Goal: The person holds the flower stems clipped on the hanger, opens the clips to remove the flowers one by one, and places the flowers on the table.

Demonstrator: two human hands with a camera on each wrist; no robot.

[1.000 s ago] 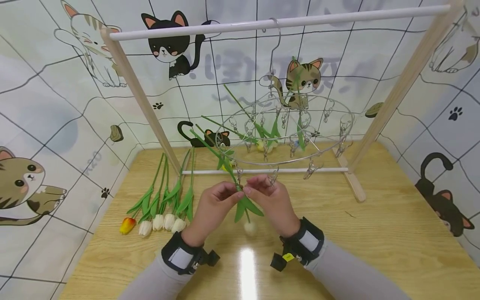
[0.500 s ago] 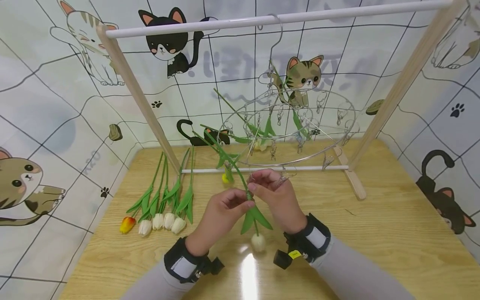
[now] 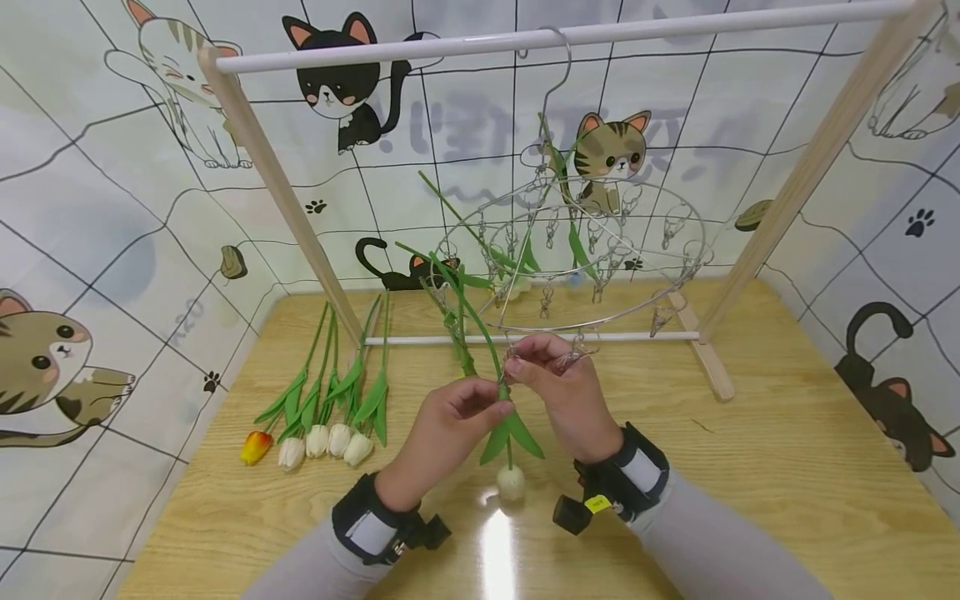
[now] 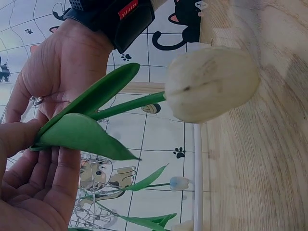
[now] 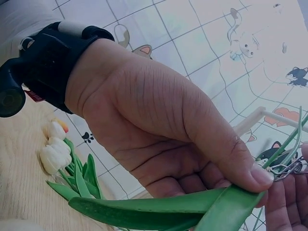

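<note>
Under the wire ring [image 3: 585,323], left hand [image 3: 456,418] pinched white tulip [image 3: 521,432], right hand [image 3: 561,393] gripped clip [image 5: 288,169]; tulip seemed light, bendy, best held by stem [image 4: 129,106].

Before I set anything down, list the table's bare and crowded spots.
Bare: the table's right side, between rack foot and right sleeve, save a thin dark sliver; front left, between loose tulips and left sleeve. Crowded: under those tulips, and over mid-table: left hand, right hand, held tulip, clip ring.
</note>
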